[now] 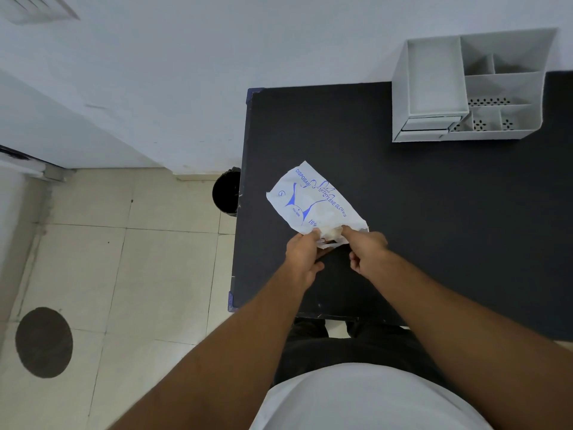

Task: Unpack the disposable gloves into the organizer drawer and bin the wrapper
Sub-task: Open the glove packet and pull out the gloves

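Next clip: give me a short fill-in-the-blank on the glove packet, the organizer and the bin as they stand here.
1. Both the left hand and the right hand grip the near end of the white glove packet, which is printed in ____ ink.
2. The grey organizer stands at the table's far ____ corner.
3. The black bin stands on the floor off the table's ____ edge.

Missing words: blue; right; left
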